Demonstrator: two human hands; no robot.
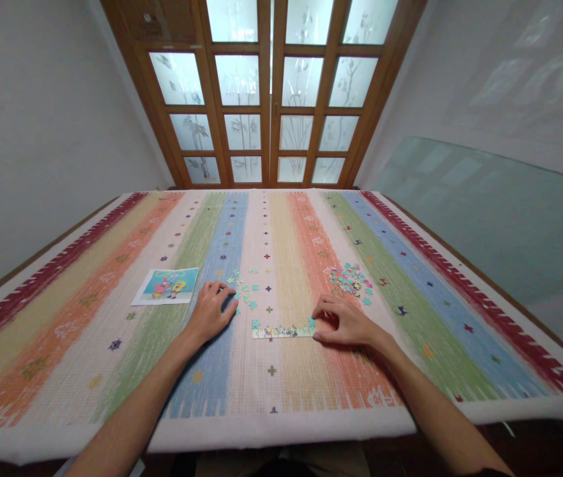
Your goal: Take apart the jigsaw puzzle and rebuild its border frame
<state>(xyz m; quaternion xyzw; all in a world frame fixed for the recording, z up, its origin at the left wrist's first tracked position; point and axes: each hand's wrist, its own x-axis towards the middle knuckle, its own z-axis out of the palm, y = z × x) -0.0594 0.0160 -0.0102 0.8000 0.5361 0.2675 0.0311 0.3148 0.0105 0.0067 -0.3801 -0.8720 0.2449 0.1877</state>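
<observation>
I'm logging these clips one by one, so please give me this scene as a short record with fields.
left hand: the left hand is low over the cloth, beside scattered loose pieces
right hand: the right hand has its fingertips at the right end of the joined puzzle strip; grip unclear
larger pile: colorful piece pile, beyond the right hand
reference: picture card with cartoon figures, left of the left hand
surface: striped tablecloth
background: wooden doors with glass panes
</observation>
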